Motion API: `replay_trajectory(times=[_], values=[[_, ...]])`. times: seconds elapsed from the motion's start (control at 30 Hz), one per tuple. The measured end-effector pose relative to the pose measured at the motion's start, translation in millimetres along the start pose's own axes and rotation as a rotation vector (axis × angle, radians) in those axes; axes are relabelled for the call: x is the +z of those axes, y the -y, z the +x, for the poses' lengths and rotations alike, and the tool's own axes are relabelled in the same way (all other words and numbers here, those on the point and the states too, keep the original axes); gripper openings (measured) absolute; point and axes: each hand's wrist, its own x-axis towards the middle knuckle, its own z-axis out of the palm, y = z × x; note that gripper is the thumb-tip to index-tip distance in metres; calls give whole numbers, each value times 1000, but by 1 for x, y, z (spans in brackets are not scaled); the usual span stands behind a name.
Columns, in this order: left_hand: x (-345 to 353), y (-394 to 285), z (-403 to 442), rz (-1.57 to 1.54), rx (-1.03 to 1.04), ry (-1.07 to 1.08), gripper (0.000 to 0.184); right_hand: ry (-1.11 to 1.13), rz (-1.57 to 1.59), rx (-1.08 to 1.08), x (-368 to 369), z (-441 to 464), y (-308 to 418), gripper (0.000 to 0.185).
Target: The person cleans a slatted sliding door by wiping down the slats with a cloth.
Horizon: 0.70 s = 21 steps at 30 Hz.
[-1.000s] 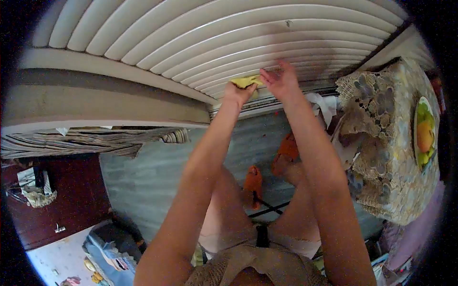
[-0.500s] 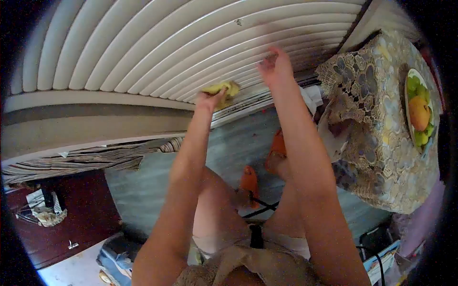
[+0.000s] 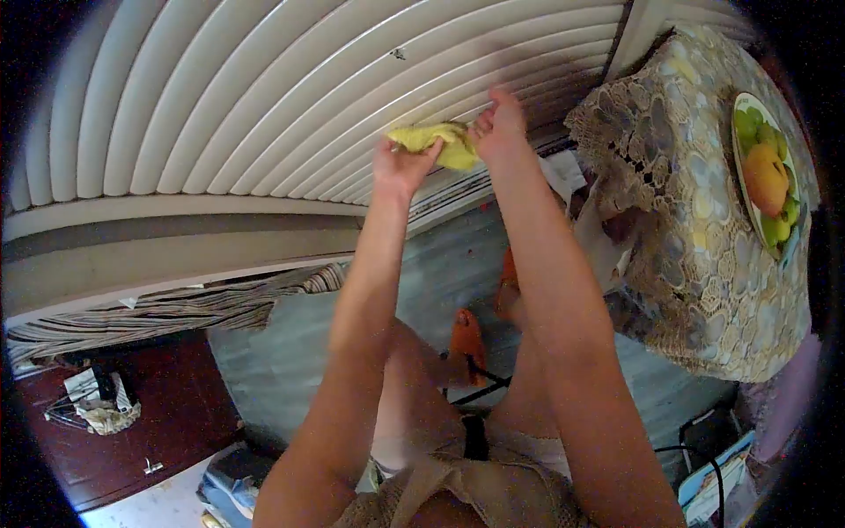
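A yellow cloth [image 3: 453, 148] is bunched up in front of the white slatted shutter [image 3: 264, 97]. My left hand [image 3: 405, 167] has its left part pinched between thumb and fingers. At the cloth's other end is my right hand [image 3: 502, 132], with its fingers curled in against the edge and its thumb side turned up. How much cloth lies inside the right fingers is partly hidden. Behind both hands run the shutter's curved slats, and a small dark mark [image 3: 398, 55] shows on one of them.
On the right, a table with a lace tablecloth [image 3: 678, 220] bears a plate of fruit [image 3: 764, 176]. Striped fabric [image 3: 176, 317] lies along the ledge at left, above a dark red cabinet [image 3: 167, 414]. Orange slippers [image 3: 467, 339] are on the grey floor [image 3: 290, 370].
My left hand has moved up and right with the yellow cloth, bringing it to my right hand. The right fingers now curl at the cloth's edge. The view has shifted slightly.
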Motion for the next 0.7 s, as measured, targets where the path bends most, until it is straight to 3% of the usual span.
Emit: replay_trajectory(times=[0.07,0.17,0.3,0.4,0.43,0.57,0.63,0.7], values=[[-39,-14,18,-57,72,-205,37,-64,-46,52,-1,1,-1,43],[-103,-46,46,-220,14,-334,38,-40,-14,18,1,-2,0,44],[-93,-30,46,-204,85,-320,37,-4,4,-101,1,2,1,40],[-48,5,44,-159,-73,-139,37,-1,25,-134,17,-24,5,33],[-10,27,33,-150,-11,-197,36,-15,40,-132,18,-28,8,30],[-11,93,95,-104,-87,-112,35,-57,-5,-161,15,-21,18,26],[3,124,108,-83,-136,-47,35,-149,-28,-381,7,-6,30,22],[17,144,116,-74,-182,5,34,-190,106,-451,8,7,44,20]])
